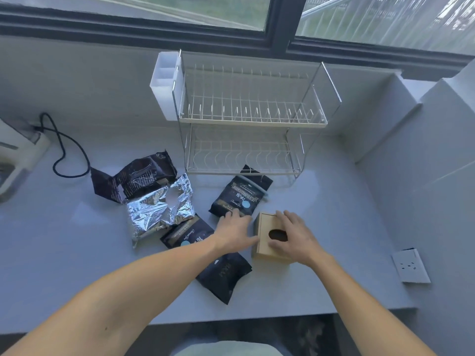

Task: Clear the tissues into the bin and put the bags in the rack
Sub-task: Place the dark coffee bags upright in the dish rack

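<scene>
A small wooden box point(264, 240) with a dark oval hole in its top stands on the grey counter. My right hand point(295, 236) lies flat over its top and right side. My left hand point(234, 233) presses against its left side, fingers spread. Several dark snack bags lie around: one point(241, 195) just behind my left hand, one point(183, 233) under my left wrist, one point(223, 274) near the front, one crumpled point(138, 177) at the left. A torn silver foil bag point(160, 208) lies beside it. The two-tier wire rack point(252, 122) stands empty behind. No tissues show.
A white plastic holder point(165, 84) hangs on the rack's left end. A black cable point(64, 150) runs from a white appliance point(18, 155) at far left. A wall socket point(411, 265) sits on the right wall. The counter's front edge point(257, 317) runs below the bags.
</scene>
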